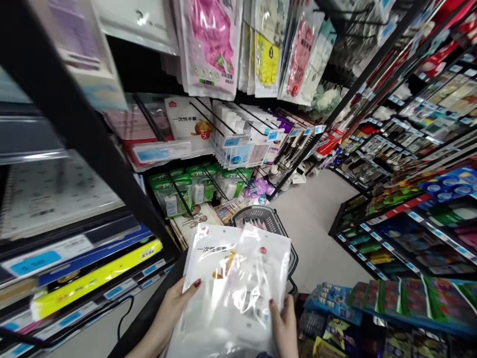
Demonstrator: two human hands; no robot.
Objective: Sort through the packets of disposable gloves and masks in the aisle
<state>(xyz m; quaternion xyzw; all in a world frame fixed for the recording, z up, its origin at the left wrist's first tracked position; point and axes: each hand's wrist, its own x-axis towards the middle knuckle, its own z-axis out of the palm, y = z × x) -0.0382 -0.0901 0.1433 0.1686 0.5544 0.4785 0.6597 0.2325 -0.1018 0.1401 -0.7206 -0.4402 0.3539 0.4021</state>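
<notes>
I hold a glossy white plastic packet of disposable gloves (234,283) in front of me with both hands. My left hand (175,308) grips its left edge, thumb on the front with a red nail. My right hand (285,323) grips the lower right edge, thumb also on the front. A second packet appears to lie behind the first. Just beyond the packet sits a dark shopping basket (261,219) on the floor.
Shelves on the left carry hanging packets of the same gloves (190,124), pink and yellow rubber gloves (212,44), green boxes (186,189) and notebooks. Racks of small goods line the right side (410,149). A grey floor aisle (316,209) runs between them.
</notes>
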